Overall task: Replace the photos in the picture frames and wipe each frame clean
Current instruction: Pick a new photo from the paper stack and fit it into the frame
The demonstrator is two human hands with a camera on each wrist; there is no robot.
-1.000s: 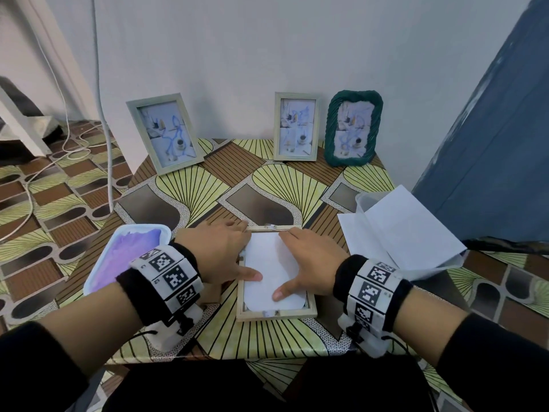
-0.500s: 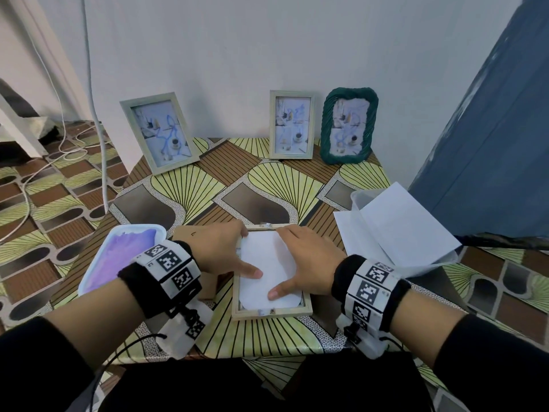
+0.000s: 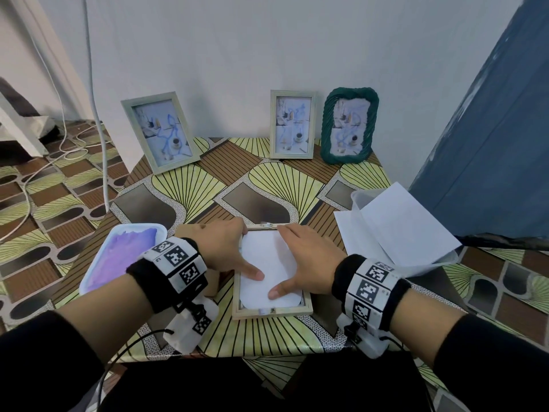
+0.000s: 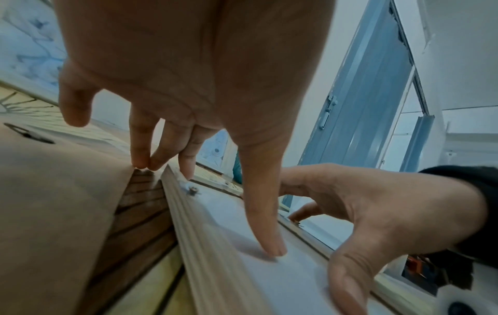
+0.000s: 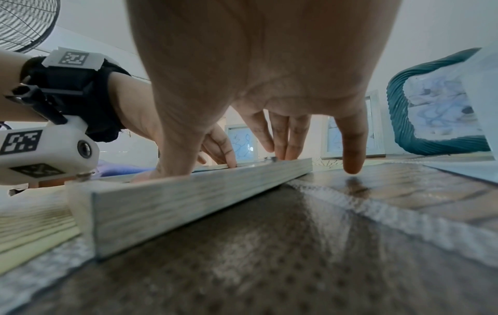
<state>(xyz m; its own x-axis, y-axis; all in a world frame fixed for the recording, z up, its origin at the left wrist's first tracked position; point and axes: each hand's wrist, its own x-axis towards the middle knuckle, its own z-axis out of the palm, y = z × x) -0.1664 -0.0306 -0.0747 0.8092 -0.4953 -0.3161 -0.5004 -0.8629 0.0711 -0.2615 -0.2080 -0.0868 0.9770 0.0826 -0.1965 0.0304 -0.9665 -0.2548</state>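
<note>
Wooden frame (image 3: 271, 312) lies face down near the worktop's (image 3: 267, 179) near edge, white photo (image 3: 267, 263) inside. Left hand (image 3: 221, 248) and right hand (image 3: 309, 257) — fingers spread, thumbs pressing the photo flat. Bare worktop beyond the frame's far edge. No legible writing.

Probably a home room: patterned table (image 3: 267, 185), floor cables (image 3: 68, 144), fan (image 5: 24, 23).

Sleeves (image 3: 44, 361): black | Wristbands (image 3: 341, 278): black, both wrists | Tags (image 3: 178, 257): white blocks, black square codes | Cameras (image 3: 190, 331): white, thin black cables
</note>
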